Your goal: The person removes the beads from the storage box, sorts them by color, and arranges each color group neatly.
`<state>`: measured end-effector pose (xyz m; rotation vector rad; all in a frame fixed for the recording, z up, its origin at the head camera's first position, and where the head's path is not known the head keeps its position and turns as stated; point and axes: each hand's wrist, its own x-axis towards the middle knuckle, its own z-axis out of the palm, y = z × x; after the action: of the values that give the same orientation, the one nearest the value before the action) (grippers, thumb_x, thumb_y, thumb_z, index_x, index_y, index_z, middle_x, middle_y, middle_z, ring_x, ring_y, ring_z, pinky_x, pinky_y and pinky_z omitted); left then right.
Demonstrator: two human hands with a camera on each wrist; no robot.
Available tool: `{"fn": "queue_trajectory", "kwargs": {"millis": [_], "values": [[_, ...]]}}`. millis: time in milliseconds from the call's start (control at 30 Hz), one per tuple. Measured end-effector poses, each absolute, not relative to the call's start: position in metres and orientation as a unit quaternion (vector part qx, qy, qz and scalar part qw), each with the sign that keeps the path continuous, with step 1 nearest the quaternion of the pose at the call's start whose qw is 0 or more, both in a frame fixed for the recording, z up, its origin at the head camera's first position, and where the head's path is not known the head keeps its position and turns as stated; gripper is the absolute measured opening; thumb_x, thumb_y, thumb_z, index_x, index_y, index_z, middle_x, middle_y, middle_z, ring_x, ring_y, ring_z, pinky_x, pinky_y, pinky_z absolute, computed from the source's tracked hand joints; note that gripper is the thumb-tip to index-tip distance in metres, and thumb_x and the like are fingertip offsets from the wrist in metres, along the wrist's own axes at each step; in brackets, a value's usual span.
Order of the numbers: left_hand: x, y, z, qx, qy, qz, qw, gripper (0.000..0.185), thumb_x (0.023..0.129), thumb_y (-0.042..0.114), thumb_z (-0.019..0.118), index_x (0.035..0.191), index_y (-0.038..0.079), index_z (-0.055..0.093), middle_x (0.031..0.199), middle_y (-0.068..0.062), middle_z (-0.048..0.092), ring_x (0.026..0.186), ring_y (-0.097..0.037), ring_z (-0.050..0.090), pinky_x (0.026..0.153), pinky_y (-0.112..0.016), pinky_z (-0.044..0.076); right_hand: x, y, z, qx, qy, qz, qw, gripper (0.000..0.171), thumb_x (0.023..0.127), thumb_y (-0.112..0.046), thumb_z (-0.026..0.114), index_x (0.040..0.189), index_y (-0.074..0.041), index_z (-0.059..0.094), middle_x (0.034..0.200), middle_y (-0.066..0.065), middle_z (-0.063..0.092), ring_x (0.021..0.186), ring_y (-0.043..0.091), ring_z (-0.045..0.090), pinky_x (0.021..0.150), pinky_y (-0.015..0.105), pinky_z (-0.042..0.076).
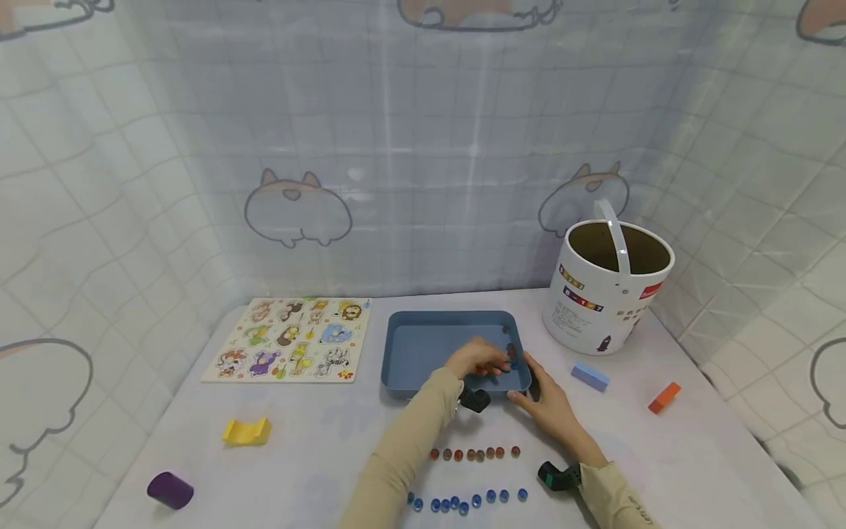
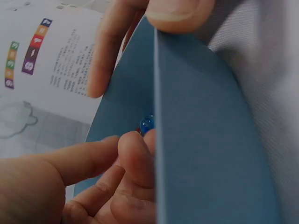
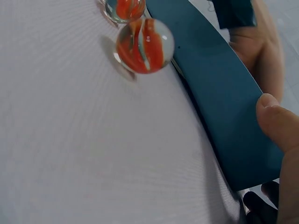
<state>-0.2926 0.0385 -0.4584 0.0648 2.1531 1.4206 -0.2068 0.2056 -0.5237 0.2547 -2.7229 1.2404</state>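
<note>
A: What's the left hand [image 1: 477, 360] doing?
B: It's inside the blue tray [image 1: 423, 345], fingertips pinched on a blue marble [image 2: 147, 123] near the right wall; I'd judge it's picking marbles out.
A: And the right hand [image 1: 548, 400]?
B: It grips the tray's near right corner, steadying it. Next calls for lifting the marble clear and setting it by the blue row [image 1: 465, 501] on the tabletop [image 1: 317, 441].
</note>
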Motion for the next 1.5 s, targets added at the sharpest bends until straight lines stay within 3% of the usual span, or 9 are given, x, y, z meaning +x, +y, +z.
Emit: {"fn": "queue_trajectory", "kwargs": {"millis": [367, 600, 967, 1200, 1500], "values": [[-0.292, 0.058, -0.459, 0.013, 0.819, 0.509, 0.264, 0.013, 0.087, 0.009, 0.070, 0.089, -0.002, 0.077, 0.086, -0.012, 0.076, 0.044, -0.003, 0.051, 0.045, -0.016, 0.034, -0.207, 0.206, -0.524, 0.088, -0.903, 0.414, 0.071, 0.086, 0.085, -0.037, 0.073, 0.153, -0.011, 0.027, 0.153, 0.022, 0.036, 0.136, 0.047, 0.038, 0.107, 0.062, 0.033], [-0.291, 0.054, -0.458, 0.003, 0.828, 0.504, 0.245, 0.010, 0.085, 0.009, 0.073, 0.093, 0.005, 0.078, 0.079, -0.008, 0.076, 0.043, -0.003, 0.051, 0.044, -0.016, 0.036, -0.206, 0.204, -0.523, 0.087, -0.904, 0.413, 0.066, 0.086, 0.086, -0.037, 0.072, 0.153, -0.009, 0.027, 0.154, 0.022, 0.034, 0.138, 0.047, 0.036, 0.108, 0.062, 0.031], [-0.293, -0.005, -0.443, 0.084, 0.778, 0.574, 0.239, 0.025, 0.089, 0.025, 0.071, 0.108, 0.009, 0.075, 0.093, -0.005, 0.076, 0.063, -0.014, 0.062, 0.058, -0.025, 0.042, -0.206, 0.205, -0.522, 0.082, -0.906, 0.410, 0.059, 0.087, 0.086, -0.040, 0.071, 0.154, -0.010, 0.025, 0.154, 0.025, 0.033, 0.138, 0.048, 0.034, 0.109, 0.063, 0.030], [-0.281, -0.031, -0.435, 0.119, 0.778, 0.573, 0.231, 0.029, 0.091, 0.024, 0.069, 0.115, 0.008, 0.071, 0.096, -0.008, 0.076, 0.055, -0.012, 0.056, 0.053, -0.025, 0.038, -0.207, 0.210, -0.518, 0.079, -0.907, 0.409, 0.061, 0.087, 0.087, -0.039, 0.071, 0.154, -0.011, 0.024, 0.154, 0.026, 0.031, 0.138, 0.049, 0.033, 0.109, 0.064, 0.029], [-0.242, -0.083, -0.433, 0.132, 0.776, 0.569, 0.240, 0.028, 0.095, 0.023, 0.063, 0.116, 0.005, 0.069, 0.096, -0.006, 0.074, 0.056, -0.013, 0.050, 0.057, -0.029, 0.039, -0.207, 0.206, -0.521, 0.083, -0.907, 0.408, 0.057, 0.086, 0.088, -0.039, 0.069, 0.154, -0.010, 0.023, 0.156, 0.024, 0.029, 0.140, 0.048, 0.031, 0.110, 0.063, 0.027]]}}
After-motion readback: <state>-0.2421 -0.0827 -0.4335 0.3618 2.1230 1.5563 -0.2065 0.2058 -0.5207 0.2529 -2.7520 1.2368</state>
